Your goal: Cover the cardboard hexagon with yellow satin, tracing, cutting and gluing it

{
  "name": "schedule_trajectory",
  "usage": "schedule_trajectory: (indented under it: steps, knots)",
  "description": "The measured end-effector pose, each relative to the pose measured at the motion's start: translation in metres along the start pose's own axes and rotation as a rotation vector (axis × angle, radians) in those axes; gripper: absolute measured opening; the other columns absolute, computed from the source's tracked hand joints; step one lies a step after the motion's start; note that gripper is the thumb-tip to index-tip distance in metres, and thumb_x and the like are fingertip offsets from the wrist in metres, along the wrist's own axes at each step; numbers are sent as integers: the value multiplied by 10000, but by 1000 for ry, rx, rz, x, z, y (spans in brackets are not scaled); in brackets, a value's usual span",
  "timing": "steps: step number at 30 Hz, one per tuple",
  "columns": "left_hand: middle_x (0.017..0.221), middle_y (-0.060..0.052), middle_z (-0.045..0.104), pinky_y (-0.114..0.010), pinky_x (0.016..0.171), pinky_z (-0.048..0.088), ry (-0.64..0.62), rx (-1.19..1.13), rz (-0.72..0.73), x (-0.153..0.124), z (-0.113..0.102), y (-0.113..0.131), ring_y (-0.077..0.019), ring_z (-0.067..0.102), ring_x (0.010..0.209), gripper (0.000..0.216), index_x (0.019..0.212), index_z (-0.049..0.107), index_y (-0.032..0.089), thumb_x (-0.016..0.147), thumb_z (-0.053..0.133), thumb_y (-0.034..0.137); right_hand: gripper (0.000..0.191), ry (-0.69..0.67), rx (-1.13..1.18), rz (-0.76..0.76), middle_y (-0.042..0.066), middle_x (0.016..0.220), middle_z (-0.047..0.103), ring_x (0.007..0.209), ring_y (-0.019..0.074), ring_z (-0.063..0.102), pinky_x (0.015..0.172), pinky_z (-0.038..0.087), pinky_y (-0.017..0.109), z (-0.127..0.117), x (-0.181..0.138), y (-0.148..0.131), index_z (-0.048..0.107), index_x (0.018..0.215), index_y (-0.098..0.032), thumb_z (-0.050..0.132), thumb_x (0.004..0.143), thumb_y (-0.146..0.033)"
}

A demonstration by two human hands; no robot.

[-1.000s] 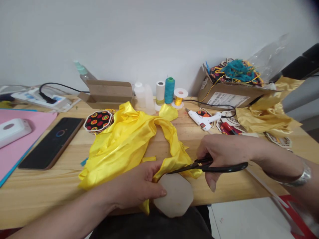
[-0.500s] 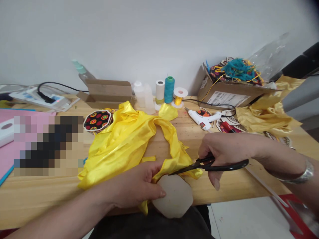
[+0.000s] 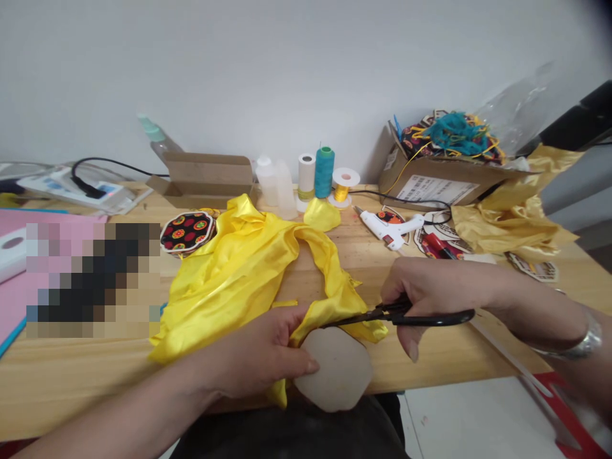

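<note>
My left hand [image 3: 282, 347] is closed on a pale grey, scalloped card shape [image 3: 335, 373], thumb on its face, with yellow satin fabric [image 3: 239, 274] gathered behind it. In my right hand [image 3: 421, 293] is a pair of black-handled scissors [image 3: 430, 317], fingers and thumb through the loops. The scissor blades point left and lie along the card's upper edge, against the yellow satin. Part of the blades is hidden by the cloth. The rest of the fabric spreads over the wooden table, with one strip curving round to the card.
A white glue gun [image 3: 392, 226] lies beyond my right hand. Behind are a teal thread spool [image 3: 324, 173], bottles [image 3: 285, 191] and a filled cardboard box [image 3: 430, 185]. Patterned patches [image 3: 188, 233] sit left of the satin. Gold cloth [image 3: 516, 220] hangs over the right side.
The card in my left hand has tilted and risen slightly. The scissors have shifted a little up, still against the satin at the card's edge.
</note>
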State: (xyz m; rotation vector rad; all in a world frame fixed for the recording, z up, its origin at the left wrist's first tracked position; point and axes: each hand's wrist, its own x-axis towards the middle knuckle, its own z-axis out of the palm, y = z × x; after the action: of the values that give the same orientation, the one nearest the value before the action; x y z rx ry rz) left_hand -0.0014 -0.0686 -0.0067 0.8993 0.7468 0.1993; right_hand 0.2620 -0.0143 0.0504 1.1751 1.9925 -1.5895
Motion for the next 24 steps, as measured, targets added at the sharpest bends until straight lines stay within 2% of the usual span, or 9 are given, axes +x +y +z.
schedule_trajectory:
  steps: [8, 16, 24]
  knots:
    - [1116, -4, 729, -308, 864, 478, -8, -21, 10, 1, 1, 5, -198, 671, 969, 582, 1264, 594, 239, 710, 638, 67, 444, -9, -75, 20, -92, 533, 404, 489, 68, 333, 421, 209, 207, 0, -4, 0, 543, 585, -172, 818, 575, -520]
    - [1099, -8, 735, -308, 837, 486, 12, -10, 13, 1, 3, 7, -210, 673, 962, 627, 1301, 561, 248, 700, 653, 93, 424, 31, -136, 12, -85, 536, 425, 510, 89, 356, 459, 258, 218, 0, -4, -8, 598, 632, -181, 791, 609, -558]
    - [1089, 7, 735, -301, 838, 485, 0, -1, -9, 2, 2, 8, -198, 673, 942, 662, 1324, 544, 252, 696, 623, 58, 460, 32, -143, -7, -82, 564, 392, 524, 83, 334, 451, 224, 222, 1, -2, -8, 582, 619, -171, 771, 617, -591]
